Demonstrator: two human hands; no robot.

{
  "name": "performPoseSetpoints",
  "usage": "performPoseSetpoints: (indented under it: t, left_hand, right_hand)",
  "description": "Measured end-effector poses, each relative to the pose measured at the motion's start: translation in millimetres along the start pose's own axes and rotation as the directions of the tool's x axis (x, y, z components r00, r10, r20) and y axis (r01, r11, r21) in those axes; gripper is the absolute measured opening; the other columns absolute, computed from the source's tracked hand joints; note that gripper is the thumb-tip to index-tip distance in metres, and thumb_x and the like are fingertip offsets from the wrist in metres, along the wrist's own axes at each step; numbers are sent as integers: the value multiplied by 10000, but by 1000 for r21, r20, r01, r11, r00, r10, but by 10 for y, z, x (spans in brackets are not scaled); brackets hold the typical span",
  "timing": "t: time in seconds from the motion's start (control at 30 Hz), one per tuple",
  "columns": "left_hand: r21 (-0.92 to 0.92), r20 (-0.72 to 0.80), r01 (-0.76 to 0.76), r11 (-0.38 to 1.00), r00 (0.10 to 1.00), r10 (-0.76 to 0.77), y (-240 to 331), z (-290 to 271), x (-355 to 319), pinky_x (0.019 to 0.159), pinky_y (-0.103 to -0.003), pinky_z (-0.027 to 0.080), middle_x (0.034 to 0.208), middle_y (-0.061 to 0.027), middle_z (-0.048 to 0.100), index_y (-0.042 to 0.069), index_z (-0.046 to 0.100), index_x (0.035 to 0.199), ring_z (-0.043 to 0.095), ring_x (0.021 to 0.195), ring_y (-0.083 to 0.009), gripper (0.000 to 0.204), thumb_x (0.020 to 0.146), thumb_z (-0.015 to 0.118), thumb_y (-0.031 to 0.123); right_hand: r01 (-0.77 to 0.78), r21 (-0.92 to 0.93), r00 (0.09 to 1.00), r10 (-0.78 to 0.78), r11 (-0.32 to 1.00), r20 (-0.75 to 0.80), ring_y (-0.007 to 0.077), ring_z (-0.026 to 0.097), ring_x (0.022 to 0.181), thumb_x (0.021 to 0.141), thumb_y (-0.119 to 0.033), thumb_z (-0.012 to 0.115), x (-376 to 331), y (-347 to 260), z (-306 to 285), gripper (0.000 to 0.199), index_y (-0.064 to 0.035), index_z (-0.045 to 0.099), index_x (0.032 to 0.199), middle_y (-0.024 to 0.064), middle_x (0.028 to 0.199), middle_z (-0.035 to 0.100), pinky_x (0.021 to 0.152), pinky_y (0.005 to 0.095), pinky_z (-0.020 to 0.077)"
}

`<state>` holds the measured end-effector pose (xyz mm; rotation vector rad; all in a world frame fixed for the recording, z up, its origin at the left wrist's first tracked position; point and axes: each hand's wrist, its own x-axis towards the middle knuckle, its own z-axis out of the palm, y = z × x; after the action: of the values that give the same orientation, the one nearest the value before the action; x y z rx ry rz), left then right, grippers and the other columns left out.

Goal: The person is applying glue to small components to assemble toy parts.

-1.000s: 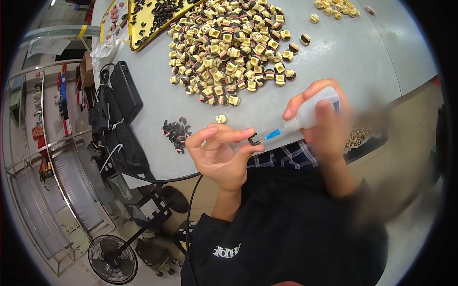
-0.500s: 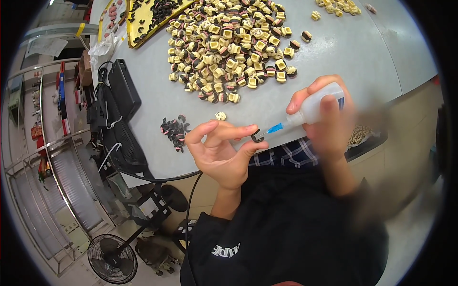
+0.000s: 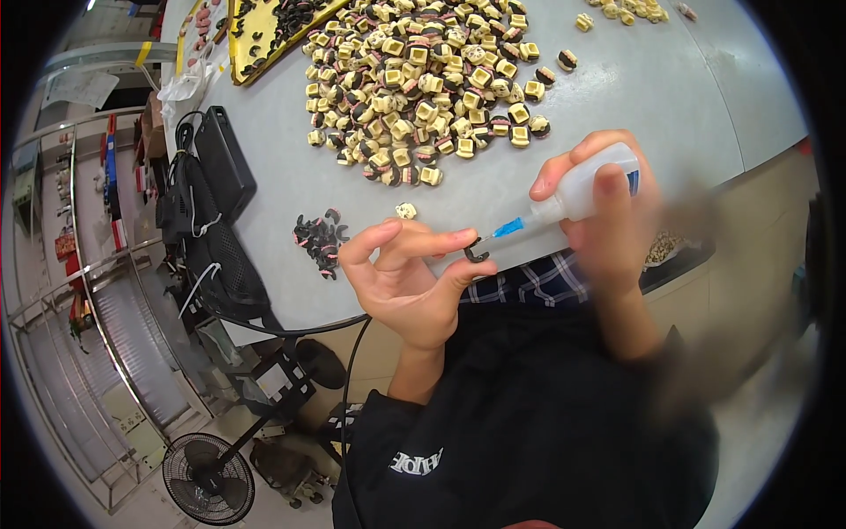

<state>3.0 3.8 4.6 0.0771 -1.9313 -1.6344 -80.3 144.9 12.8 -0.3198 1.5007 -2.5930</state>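
Between the thumb and fingertip of my left hand is a small black C-shaped piece, its open side toward the right. My right hand grips a translucent white squeeze bottle fitted with a blue needle tip. The thin needle points left and reaches the upper end of the black piece; whether it touches cannot be made out. One cream speckled piece lies on the table just beyond my left hand. Left of that hand is a small heap of black curved pieces, some with pink.
A large pile of cream, black and pink pieces covers the far middle of the grey table. A yellow tray with black pieces stands far left, above a black power adapter and cables. A fan stands on the floor.
The needle tip has shifted slightly up and closer to the upper end of the black piece. The bottle has tilted a little with my right hand; my left hand has barely moved.
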Motion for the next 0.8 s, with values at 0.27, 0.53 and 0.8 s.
performPoseSetpoints:
  t: [0.27, 0.53, 0.8]
  left_hand:
    - [-102, -43, 11, 995, 999, -16, -28, -20, 3, 704, -254, 408, 787, -93, 641, 29, 307, 1119, 508, 724, -141, 703, 595, 771, -35]
    - [-238, -101, 91, 967, 988, -118, -30, 12, 18, 731, -266, 387, 801, -92, 642, 10, 314, 1138, 496, 754, -137, 707, 596, 765, -35]
    - [-262, -113, 127, 957, 980, -161, 52, -33, 4, 748, -274, 380, 808, -86, 637, 11, 343, 1125, 468, 750, -131, 664, 613, 765, -7]
  right_hand:
    - [45, 86, 999, -46, 995, 10, 19, 382, 487, 920, -261, 450, 30, 66, -134, 255, -9, 478, 947, 161, 816, 623, 439, 149, 319]
    - [165, -99, 984, -171, 981, -55, 138, 537, 833, 846, -88, 557, 110, -175, -290, 262, -3, 433, 1061, 163, 1017, 552, 711, 236, 444]
    - [253, -668, 967, -209, 700, 148, 181, 555, 927, 669, 88, 677, 96, -209, -437, 447, -15, 468, 1050, 105, 1001, 541, 827, 305, 453]
